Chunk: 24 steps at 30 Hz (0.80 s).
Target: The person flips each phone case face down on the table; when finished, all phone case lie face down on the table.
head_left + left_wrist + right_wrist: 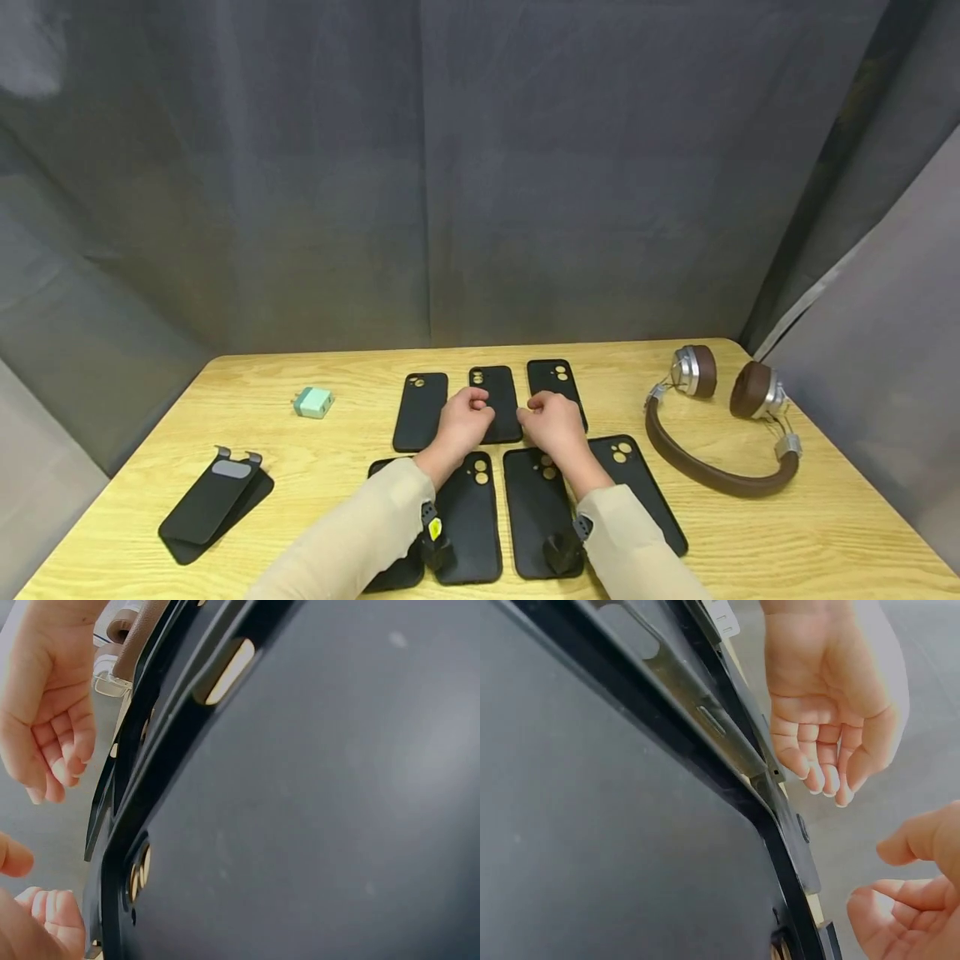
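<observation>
While both hands hover over the middle of the wooden table, the head view shows the left hand and the right hand loosely curled and not gripping anything, both just above the black phone case in the centre of the back row. That row has three cases side by side, with four more in a front row partly hidden under the beige sleeves. Off to the sides sit a mint green charger, a pair of brown headphones and a separate stack of two dark cases near the left edge. From the left wrist camera, a case back fills nearly the whole frame, matte black with small side cutouts, and the left hand's fingers look curled and empty at the bottom corner, with the right hand hanging relaxed across from it. Over on the right wrist view it's the mirror picture: the case's thin rim runs diagonally, the right hand's fingers are half curled with nothing in them, and the left hand dangles loose beyond. Going by the look of it, these cases are probably light, thin and a bit flexible, with a matte finish that shouldn't be too slippery, and not fragile. Lying flat, one is probably easiest to lift by pinching the long edges or hooking a fingertip under the rim.
</observation>
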### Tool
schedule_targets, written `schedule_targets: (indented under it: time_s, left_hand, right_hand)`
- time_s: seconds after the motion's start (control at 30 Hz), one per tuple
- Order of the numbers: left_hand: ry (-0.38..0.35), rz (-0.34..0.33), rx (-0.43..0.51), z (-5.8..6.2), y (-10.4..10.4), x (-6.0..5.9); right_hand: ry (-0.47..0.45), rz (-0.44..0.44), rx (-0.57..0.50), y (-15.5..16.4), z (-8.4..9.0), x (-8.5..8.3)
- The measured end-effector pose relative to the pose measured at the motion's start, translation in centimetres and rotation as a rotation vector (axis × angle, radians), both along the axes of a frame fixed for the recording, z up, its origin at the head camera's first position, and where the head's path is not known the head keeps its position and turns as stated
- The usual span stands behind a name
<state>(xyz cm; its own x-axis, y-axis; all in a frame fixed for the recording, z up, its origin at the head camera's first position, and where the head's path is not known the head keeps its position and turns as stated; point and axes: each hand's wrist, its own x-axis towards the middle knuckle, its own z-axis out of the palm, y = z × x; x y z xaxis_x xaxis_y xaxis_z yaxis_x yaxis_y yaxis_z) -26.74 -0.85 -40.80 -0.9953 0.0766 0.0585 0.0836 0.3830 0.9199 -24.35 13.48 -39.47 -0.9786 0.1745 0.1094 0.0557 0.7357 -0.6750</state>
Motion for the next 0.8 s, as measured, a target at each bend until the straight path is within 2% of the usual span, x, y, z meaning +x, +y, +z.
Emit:
schedule_targets:
  time_s: [0.27,0.47,0.6,0.8]
  left_hand:
    - [-0.061,-0.025,0.083,-0.8,0.4,-0.2]
    - [-0.054,-0.015,0.073,-1.6,0.5,-0.2]
    - [-0.019,-0.019,0.014,-1.3,1.0,-0.2]
    - [0.001,-0.082,-0.014,-0.5,2.7,-0.8]
  right_hand:
    - [0.051,-0.034,-0.053,0.8,-0.7,0.0]
    - [0.035,-0.074,-0.128,1.0,-1.5,0.1]
    - [0.021,-0.110,-0.147,1.9,-1.6,0.2]
    - [0.040,-0.140,-0.127,3.9,-0.8,-0.3]
